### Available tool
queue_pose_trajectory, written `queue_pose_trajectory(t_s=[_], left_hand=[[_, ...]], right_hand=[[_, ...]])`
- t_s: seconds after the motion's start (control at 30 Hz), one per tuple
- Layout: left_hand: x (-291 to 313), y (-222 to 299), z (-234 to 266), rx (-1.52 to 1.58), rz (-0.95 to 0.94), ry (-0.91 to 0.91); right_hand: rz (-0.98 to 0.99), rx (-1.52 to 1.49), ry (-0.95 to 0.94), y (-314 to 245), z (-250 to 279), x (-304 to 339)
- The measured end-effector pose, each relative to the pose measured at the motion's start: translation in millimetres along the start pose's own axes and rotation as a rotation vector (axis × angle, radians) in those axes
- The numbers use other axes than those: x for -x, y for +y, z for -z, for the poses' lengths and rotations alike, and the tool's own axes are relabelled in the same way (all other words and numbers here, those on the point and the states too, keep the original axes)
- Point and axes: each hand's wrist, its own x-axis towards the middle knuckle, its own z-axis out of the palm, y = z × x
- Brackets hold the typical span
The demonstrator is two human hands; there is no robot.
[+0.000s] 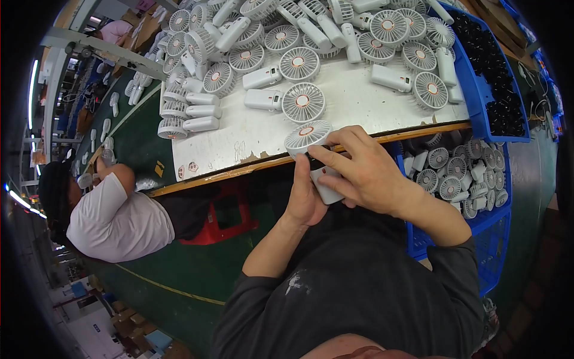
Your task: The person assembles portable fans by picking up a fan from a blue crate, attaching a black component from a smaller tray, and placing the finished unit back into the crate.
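Note:
Just off the table's front edge I have a white handheld fan (pixel 308 136), its round grille tilted up and its handle toward me. My left hand (pixel 301 197) wraps the handle from the left, thumb up along the neck. From the right, my right hand (pixel 368 170) closes over the neck and handle, fingers bent. A bit of something black shows by its fingertips at the neck, too small to name. Beyond the grille another handheld fan (pixel 303 102) lies flat on the table, handle to the left.
Many similar fans are heaped across the white tabletop (pixel 239 140). At the right stands a blue bin (pixel 472 90) of small black parts, above a blue crate (pixel 502 224) of fans. On the left a person (pixel 122 221) in white sits near a red stool (pixel 224 224).

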Motion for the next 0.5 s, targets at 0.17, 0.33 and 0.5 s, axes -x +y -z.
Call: queue_pose_trajectory(t_s=[0.17,0.33,0.5], left_hand=[[0,-13,6,0.099,-0.044,0.175],[1,-7,7,-0.991,-0.245,-0.028],[-23,61,17,-1.603,-0.745,0.256]], right_hand=[[-0.092,0.046,-0.009,-13,-17,10],[-0.233,-0.104,0.263,-9,-43,39],[-0.725,-1.128,0.404,19,-18,130]])
